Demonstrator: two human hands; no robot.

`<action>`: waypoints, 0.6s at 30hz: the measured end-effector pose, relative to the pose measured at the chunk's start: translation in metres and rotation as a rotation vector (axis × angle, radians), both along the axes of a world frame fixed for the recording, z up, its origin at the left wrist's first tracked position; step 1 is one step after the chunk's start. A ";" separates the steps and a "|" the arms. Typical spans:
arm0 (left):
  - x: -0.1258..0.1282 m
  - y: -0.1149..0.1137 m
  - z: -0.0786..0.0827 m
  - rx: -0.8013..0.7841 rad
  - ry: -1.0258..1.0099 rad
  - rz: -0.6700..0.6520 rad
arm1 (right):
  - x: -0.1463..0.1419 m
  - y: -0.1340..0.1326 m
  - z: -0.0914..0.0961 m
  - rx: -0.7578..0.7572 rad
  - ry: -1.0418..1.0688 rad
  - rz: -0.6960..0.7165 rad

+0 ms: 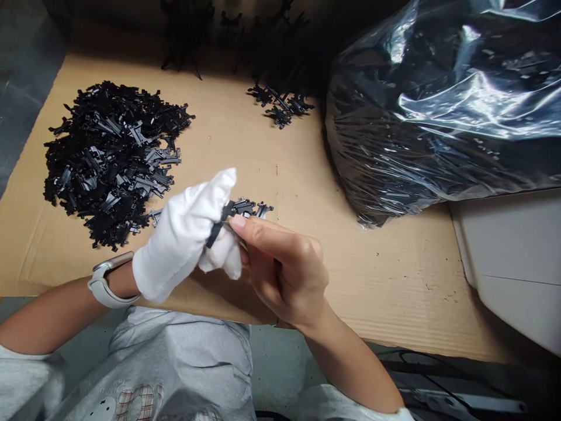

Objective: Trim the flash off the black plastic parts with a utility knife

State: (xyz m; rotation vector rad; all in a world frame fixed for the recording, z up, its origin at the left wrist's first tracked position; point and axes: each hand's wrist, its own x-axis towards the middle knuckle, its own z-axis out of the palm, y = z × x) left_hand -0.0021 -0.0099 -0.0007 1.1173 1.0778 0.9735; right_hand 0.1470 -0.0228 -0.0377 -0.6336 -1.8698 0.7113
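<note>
Grey sweatshirt (175,362) with a checked patch on its front fills the bottom edge of the head view, and both forearms reach out from it over a cardboard sheet (394,292). Left hand (184,234), in a white cotton glove, with a white-strapped smartwatch (105,286) on the wrist, closes around a black moulded plastic part (218,225) that crosses the gloved fingers. Right hand (284,266), ungloved, curls in from the other side and pinches the same part, its forefinger pressing on the end nearest the glove. Just beyond the hands, a small cluster of similar parts (248,207) lies on the cardboard, close to a large heap of them (109,164) on the left. Another small cluster (280,105) sits toward the far edge. On the right, a bulging clear plastic bag (438,111) packed with dark parts rests on the cardboard, above a white plastic housing (512,251).
</note>
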 end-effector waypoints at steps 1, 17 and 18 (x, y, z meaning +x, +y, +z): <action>0.001 0.000 0.001 -0.023 -0.051 -0.010 | 0.000 0.000 0.000 -0.002 -0.013 0.001; 0.003 0.005 0.010 -0.112 -0.042 -0.053 | -0.002 0.002 0.001 0.022 0.000 0.023; 0.003 0.005 0.010 -0.089 -0.017 -0.044 | -0.002 0.001 0.002 0.022 0.000 0.021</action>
